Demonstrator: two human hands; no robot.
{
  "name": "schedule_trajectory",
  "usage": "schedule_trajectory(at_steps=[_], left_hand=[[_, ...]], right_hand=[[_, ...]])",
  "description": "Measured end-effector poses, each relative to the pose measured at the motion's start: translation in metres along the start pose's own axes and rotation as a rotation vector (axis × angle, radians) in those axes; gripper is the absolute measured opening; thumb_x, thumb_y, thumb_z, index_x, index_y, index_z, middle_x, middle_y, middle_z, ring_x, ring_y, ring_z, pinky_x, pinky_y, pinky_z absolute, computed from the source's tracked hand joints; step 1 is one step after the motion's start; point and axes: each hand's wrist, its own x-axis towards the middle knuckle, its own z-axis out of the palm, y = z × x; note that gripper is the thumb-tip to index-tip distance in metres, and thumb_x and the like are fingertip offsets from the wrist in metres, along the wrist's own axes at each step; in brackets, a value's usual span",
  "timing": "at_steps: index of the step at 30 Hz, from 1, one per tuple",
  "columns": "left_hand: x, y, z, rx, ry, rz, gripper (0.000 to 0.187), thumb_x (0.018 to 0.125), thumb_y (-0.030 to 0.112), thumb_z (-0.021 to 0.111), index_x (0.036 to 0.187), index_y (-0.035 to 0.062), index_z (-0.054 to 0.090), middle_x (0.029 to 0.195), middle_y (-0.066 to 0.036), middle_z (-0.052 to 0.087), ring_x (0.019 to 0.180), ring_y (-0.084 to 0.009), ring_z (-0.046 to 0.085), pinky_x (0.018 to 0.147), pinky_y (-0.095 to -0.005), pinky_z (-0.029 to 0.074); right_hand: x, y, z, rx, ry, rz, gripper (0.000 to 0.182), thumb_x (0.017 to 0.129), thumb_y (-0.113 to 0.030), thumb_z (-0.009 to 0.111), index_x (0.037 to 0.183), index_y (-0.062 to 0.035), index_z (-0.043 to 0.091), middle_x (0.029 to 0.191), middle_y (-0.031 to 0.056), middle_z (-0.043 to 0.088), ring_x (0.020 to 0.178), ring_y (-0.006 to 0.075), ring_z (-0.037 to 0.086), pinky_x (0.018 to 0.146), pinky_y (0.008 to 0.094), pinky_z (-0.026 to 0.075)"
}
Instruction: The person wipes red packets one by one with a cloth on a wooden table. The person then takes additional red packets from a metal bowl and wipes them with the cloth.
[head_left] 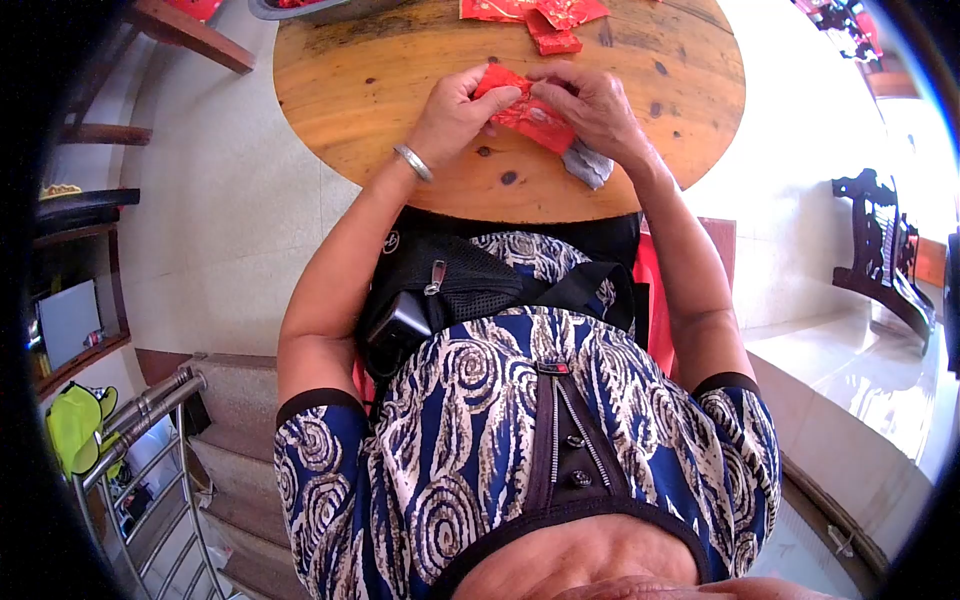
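Observation:
Over the round wooden table, both of my hands grip a red packet with pale printed markings. My left hand pinches its upper left end between thumb and fingers, and a silver bangle circles that wrist. At the packet's upper right edge, my right hand is closed with bent fingers; its fingertips partly cover the packet. Just below the packet's lower right corner lies a crumpled grey cloth, close to my right wrist. What is inside the packet, if anything, is hidden.
More red packets lie at the far side of the wooden table. A grey basin with red things stands at the far left edge. A black bag rests on my lap. Stairs with a metal railing are at lower left.

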Motion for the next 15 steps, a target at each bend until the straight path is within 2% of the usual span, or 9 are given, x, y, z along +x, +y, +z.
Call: schedule_trajectory(at_steps=[1, 3, 5, 6, 10, 12, 15], left_hand=[[0.000, 0.001, 0.000, -0.042, 0.061, -0.018, 0.025, 0.092, 0.025, 0.062, 0.104, 0.0036, 0.065, 0.089, 0.000, 0.068, 0.072, -0.0054, 0.061, 0.059, -0.0214, 0.051], [0.001, -0.001, -0.002, -0.082, 0.126, -0.036, 0.023, 0.092, 0.024, 0.062, 0.100, 0.0025, 0.065, 0.085, 0.000, 0.068, 0.067, -0.0053, 0.060, 0.055, -0.0213, 0.050], [0.007, -0.007, -0.009, -0.220, 0.358, -0.102, 0.022, 0.093, 0.022, 0.060, 0.101, 0.0023, 0.063, 0.089, -0.002, 0.067, 0.072, -0.0068, 0.063, 0.056, -0.0224, 0.053], [0.006, -0.005, -0.013, -0.184, 0.400, -0.140, 0.021, 0.094, 0.021, 0.058, 0.102, 0.0016, 0.061, 0.093, -0.003, 0.066, 0.077, -0.0092, 0.064, 0.059, -0.0239, 0.057], [0.006, -0.015, -0.018, -0.274, 0.358, -0.188, 0.025, 0.095, 0.025, 0.056, 0.109, 0.0043, 0.060, 0.101, -0.004, 0.065, 0.082, -0.0103, 0.063, 0.065, -0.0252, 0.057], [0.007, -0.021, -0.018, -0.265, 0.357, -0.189, 0.025, 0.095, 0.024, 0.054, 0.109, 0.0036, 0.060, 0.101, -0.004, 0.065, 0.083, -0.0115, 0.064, 0.066, -0.0261, 0.058], [0.008, -0.024, -0.020, -0.212, 0.360, -0.217, 0.025, 0.095, 0.024, 0.055, 0.108, 0.0039, 0.060, 0.099, -0.004, 0.066, 0.080, -0.0116, 0.064, 0.066, -0.0262, 0.058]], right_hand=[[0.000, 0.002, 0.000, 0.000, 0.000, 0.000, 0.027, 0.087, -0.022, 0.064, 0.105, -0.0023, 0.064, 0.086, 0.0176, 0.065, 0.080, 0.0251, 0.065, 0.073, 0.0355, 0.050], [0.002, 0.005, -0.001, -0.131, 0.218, -0.170, 0.033, 0.082, -0.023, 0.070, 0.107, -0.0032, 0.064, 0.092, 0.0152, 0.063, 0.080, 0.0265, 0.063, 0.072, 0.0356, 0.051], [0.001, 0.005, -0.010, -0.174, 0.168, -0.211, 0.037, 0.079, -0.024, 0.072, 0.108, -0.0039, 0.063, 0.097, 0.0145, 0.062, 0.085, 0.0285, 0.063, 0.074, 0.0372, 0.051], [0.000, 0.006, -0.015, -0.218, 0.119, -0.252, 0.041, 0.076, -0.025, 0.074, 0.110, -0.0047, 0.062, 0.103, 0.0138, 0.060, 0.089, 0.0305, 0.062, 0.077, 0.0389, 0.051], [-0.006, 0.013, -0.022, -0.416, -0.012, -0.205, 0.049, 0.071, -0.027, 0.077, 0.113, -0.0058, 0.060, 0.109, 0.0150, 0.058, 0.101, 0.0336, 0.058, 0.085, 0.0422, 0.048], [-0.010, 0.009, -0.026, -0.442, -0.109, -0.202, 0.046, 0.071, -0.022, 0.077, 0.111, -0.0081, 0.060, 0.104, 0.0100, 0.057, 0.100, 0.0271, 0.058, 0.083, 0.0378, 0.049], [-0.015, -0.004, -0.028, -0.447, -0.136, -0.258, 0.045, 0.070, -0.016, 0.075, 0.111, -0.0083, 0.059, 0.105, 0.0097, 0.057, 0.103, 0.0278, 0.057, 0.084, 0.0372, 0.048]])
